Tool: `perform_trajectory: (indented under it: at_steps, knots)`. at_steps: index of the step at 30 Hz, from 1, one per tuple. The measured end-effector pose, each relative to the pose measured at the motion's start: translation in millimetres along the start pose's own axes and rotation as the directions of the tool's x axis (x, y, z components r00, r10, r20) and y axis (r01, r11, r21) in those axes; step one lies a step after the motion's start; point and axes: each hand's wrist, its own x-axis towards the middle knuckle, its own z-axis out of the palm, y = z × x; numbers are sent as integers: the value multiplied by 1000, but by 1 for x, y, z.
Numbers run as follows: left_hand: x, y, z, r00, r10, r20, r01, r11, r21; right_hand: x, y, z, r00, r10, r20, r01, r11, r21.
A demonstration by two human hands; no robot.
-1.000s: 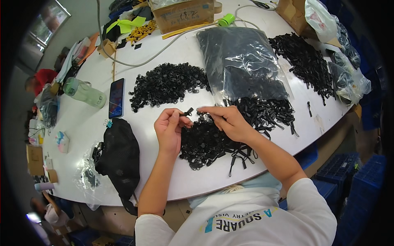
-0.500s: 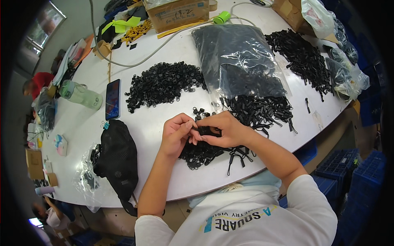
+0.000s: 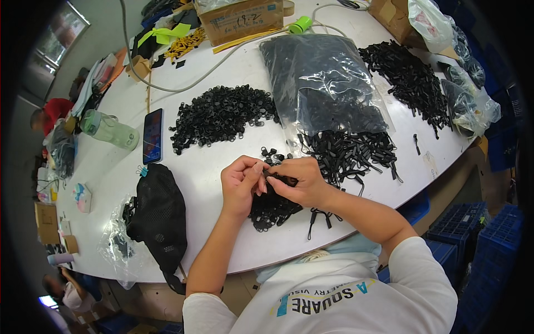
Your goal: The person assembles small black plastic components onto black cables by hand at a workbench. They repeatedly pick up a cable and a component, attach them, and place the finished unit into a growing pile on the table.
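My left hand (image 3: 240,182) and my right hand (image 3: 300,181) meet over the near part of the table, both pinched closed. Between their fingertips is a small black zipper pull, mostly hidden. Right beneath them lies a heap of small black tabs with ring ends (image 3: 273,210). Just beyond my right hand, black cord zipper pulls (image 3: 350,153) spill from the mouth of a large clear plastic bag (image 3: 320,72). A few loose cord pulls (image 3: 328,221) lie beside my right wrist. Farther off to the left is a bigger pile of ringed tabs (image 3: 222,116).
Another heap of black cord pulls (image 3: 409,83) spreads at the far right. On the left are a phone (image 3: 153,135), a green bottle (image 3: 111,129) and a black mesh bag (image 3: 158,217). Cardboard box (image 3: 242,22) and grey cable (image 3: 194,84) lie behind. Blue crates (image 3: 459,222) stand beyond the table's right edge.
My right hand's fingers have shifted and its thumb now presses closer to my left fingertips. Less of the black piece shows between the hands. The piles have hardly changed.
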Motion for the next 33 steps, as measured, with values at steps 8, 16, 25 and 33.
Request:
perform_trajectory:
  at_steps: [8,16,25,33]
  knots:
    - [-6,-3,4,989,140,-53,-130,979,155,5,-1,-10,980,75,182,-66,996,-55]
    - [-1,-3,2,969,240,-64,-232,966,113,8,-4,-14,977,33,212,-27,999,-35]
    - [1,-3,-2,951,300,71,-308,923,229,6,-2,-13,972,-29,233,40,998,-41]
    - [5,3,-7,814,463,352,-562,470,680,5,-3,-12,984,-64,167,110,953,-282]
